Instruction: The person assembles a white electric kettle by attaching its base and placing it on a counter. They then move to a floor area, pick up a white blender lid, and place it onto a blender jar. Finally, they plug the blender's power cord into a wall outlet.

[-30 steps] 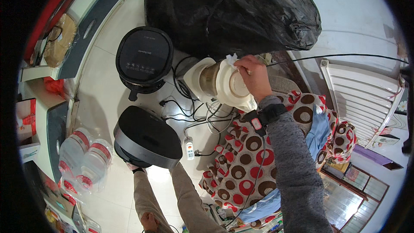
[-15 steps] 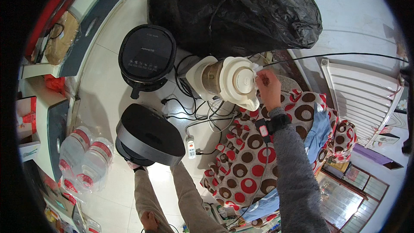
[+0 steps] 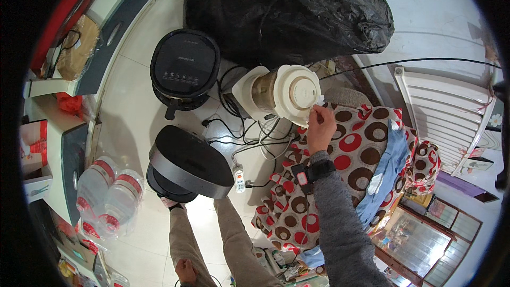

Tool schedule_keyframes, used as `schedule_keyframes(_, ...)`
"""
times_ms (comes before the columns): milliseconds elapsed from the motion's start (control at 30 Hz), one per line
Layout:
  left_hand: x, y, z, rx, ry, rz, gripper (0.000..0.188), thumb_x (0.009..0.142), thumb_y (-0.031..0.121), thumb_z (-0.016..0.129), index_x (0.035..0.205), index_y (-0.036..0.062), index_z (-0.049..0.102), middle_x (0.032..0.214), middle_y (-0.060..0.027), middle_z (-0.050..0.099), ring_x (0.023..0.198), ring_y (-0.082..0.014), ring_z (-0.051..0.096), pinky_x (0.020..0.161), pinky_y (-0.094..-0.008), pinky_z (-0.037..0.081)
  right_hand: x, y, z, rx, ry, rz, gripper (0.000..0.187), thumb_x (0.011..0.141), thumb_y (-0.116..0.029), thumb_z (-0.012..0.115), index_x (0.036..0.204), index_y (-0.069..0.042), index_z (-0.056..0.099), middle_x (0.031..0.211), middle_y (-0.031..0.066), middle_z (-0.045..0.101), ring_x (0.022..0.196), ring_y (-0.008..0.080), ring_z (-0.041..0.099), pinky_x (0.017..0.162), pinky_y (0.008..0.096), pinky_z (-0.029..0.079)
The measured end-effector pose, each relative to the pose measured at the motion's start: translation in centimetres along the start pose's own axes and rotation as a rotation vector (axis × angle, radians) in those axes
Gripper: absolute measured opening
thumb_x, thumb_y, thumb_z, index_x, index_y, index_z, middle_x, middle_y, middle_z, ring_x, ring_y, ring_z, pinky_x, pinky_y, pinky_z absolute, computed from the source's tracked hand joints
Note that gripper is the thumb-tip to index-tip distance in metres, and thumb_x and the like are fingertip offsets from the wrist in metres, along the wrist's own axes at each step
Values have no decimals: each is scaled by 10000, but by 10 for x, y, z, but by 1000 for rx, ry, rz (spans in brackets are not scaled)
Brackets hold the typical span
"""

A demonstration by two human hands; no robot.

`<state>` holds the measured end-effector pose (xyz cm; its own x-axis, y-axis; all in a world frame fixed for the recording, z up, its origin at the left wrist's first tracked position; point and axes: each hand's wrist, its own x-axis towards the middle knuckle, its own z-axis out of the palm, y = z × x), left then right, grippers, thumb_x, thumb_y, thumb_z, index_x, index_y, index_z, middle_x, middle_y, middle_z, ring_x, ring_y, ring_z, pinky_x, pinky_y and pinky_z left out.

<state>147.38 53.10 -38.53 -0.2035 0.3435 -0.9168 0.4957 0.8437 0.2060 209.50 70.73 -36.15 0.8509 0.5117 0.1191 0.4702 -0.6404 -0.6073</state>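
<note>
A cream-coloured blender [image 3: 249, 93] stands on the floor, its jug lid [image 3: 304, 93] facing up toward me. My right hand [image 3: 322, 128] is at the lid's right rim, thumb and fingers pinched on a small white tissue-like scrap [image 3: 320, 100]. A watch-like black band and a small device with a cable sit on that wrist. My left hand [image 3: 186, 272] lies low on my trouser leg, fingers curled, apart from the appliances; I see nothing in it.
A black air fryer [image 3: 184, 64] and a dark rounded appliance [image 3: 191, 162] stand left of the blender. Cables and a white power strip [image 3: 239, 178] lie between them. A big black bag [image 3: 287, 16], a dotted cover [image 3: 345, 149], a radiator [image 3: 441, 111] and wrapped bottles [image 3: 114, 194] surround this.
My right hand has moved down and slightly left along the lid's rim, still pinching the white scrap. The whole view has shifted slightly. My left hand stays on the leg.
</note>
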Motion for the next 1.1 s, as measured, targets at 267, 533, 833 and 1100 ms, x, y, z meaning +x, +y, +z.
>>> schedule_keyframes(267,-5,11,-7,14,-32,110,147,901,95,516,788,6,550,552,-36,486,359,-133,466,321,-299,359,-24,-9,9,44,-15,-26,187,829,10,600,1011,26,640,911,126,584,779,219,589,702,308,486)
schedule_keyframes(533,7,-8,-17,-52,-24,39,163,883,125,533,765,16,513,543,-26,460,374,-131,455,332,-294,362,-27,-51,33,-4,-70,-206,175,841,-1,609,1010,31,642,906,115,600,722,183,583,669,283,484)
schedule_keyframes(833,2,-5,-11,12,-1,119,178,895,139,527,768,14,520,546,-32,467,376,-139,468,343,-300,378,13,-69,39,-116,-200,-318,176,834,-28,582,990,9,653,911,185,598,771,357,613,687,411,500)
schedule_keyframes(1100,-5,-4,2,-83,5,12,159,891,106,509,759,17,520,575,-41,483,380,-141,473,345,-303,379,64,-68,58,-199,-181,-187,166,766,-152,640,880,-57,716,857,179,661,782,361,637,701,402,508)
